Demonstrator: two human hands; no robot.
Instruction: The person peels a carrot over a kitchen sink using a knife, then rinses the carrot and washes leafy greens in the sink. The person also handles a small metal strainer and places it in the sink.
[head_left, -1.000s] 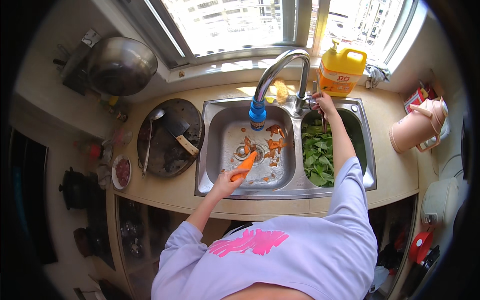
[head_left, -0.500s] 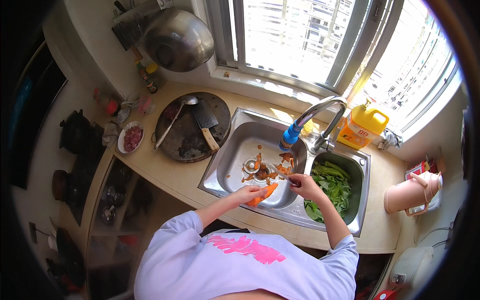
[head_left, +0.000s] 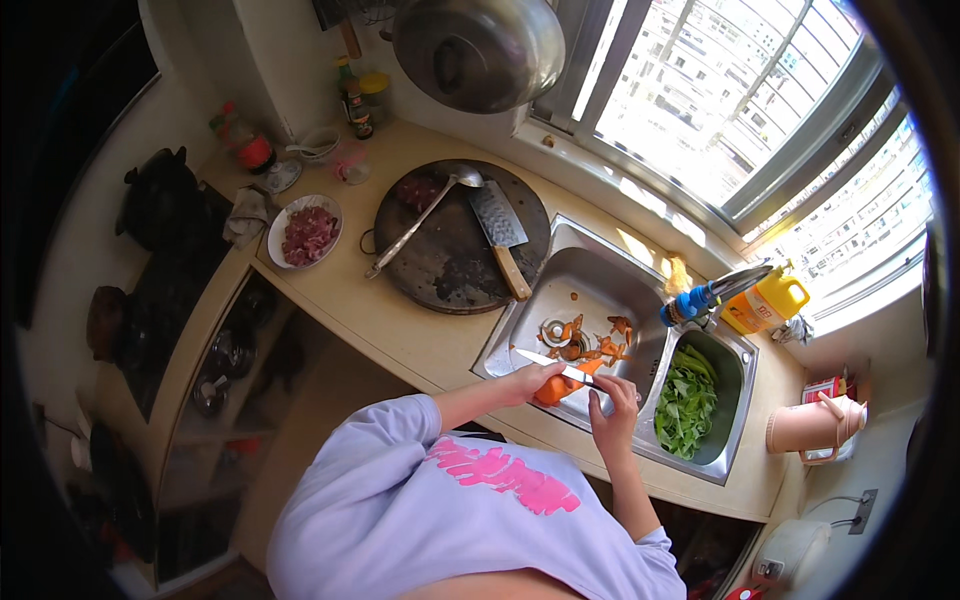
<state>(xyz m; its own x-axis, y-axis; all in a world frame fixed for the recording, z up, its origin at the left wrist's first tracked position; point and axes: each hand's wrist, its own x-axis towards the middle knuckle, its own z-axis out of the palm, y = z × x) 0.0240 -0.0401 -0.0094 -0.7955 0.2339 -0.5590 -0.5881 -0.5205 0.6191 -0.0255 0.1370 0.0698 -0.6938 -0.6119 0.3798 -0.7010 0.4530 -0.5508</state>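
Over the near edge of the large sink basin (head_left: 551, 241), my left hand (head_left: 538, 382) is closed around an orange carrot (head_left: 583, 381). My right hand (head_left: 614, 408) grips the dark handle of a small knife (head_left: 553, 363). Its pale blade lies across the top of the carrot, tip pointing left toward my left hand. Below, carrot peelings (head_left: 610, 347) are scattered around the drain (head_left: 553, 331). Leafy greens (head_left: 684, 410) and long green peppers (head_left: 697, 362) fill the smaller basin on the right.
Left of the sink, a round dark chopping board (head_left: 440, 262) bears a cleaver (head_left: 500, 224) and a ladle (head_left: 420, 224). A bowl of cut meat (head_left: 308, 234) sits farther left. The faucet with its blue nozzle (head_left: 684, 307), a yellow jug (head_left: 765, 304) and a pink flask (head_left: 815, 425) stand to the right.
The view has turned, so the counter appears shifted. The knife, formerly apart from the carrot at its right, now lies across it, and my hands are closer together.
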